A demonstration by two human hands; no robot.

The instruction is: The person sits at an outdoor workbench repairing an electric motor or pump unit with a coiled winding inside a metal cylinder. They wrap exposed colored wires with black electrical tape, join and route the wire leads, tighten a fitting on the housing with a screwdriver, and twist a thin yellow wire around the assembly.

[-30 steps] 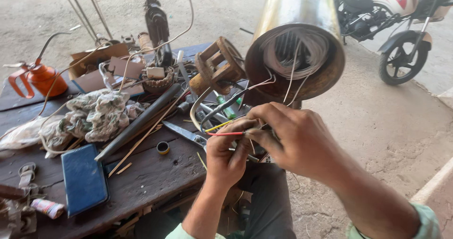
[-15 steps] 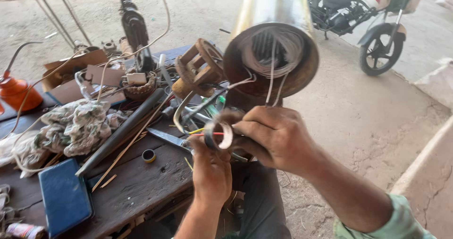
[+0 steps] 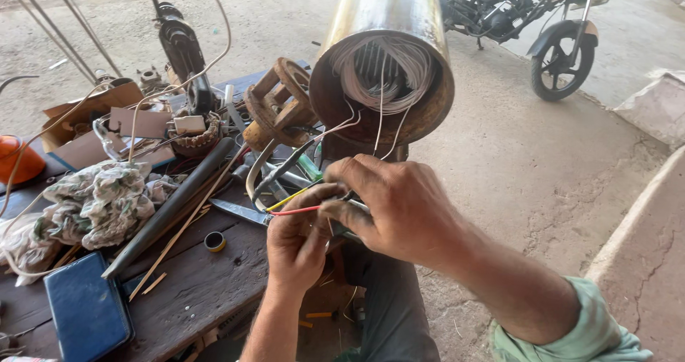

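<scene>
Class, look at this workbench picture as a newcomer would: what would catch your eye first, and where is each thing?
First comes the big metal cylinder at top centre, its open end packed with pale wire coils. Just below it, the left hand and right hand pinch thin red and yellow wires together over the bench edge. A motorcycle stands on the concrete at top right.

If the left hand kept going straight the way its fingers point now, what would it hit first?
Probably the right hand: the left hand points up and right at the red wire both pinch. Beyond lies the metal cylinder; depth unclear.
</scene>
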